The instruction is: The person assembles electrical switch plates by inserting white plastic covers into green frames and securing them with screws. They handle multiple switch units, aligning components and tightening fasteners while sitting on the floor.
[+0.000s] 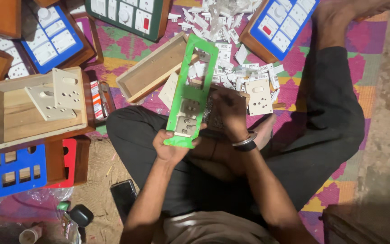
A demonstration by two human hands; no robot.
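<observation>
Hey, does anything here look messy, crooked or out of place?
Yes. Small white switch parts lie scattered loose across the mat rather than gathered in one place. Two beige socket plates sit tilted and overlapping inside the open wooden box. Nothing looks visibly broken.

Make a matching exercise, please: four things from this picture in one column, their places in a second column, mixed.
1. green plate
2. blue plate
3. phone
4. two beige sockets

a. in the open wooden box
b. on the floor beside the left arm
c. held up by the left hand
d. flat at the picture's left edge

Pairs: 1-c, 2-d, 3-b, 4-a
</observation>
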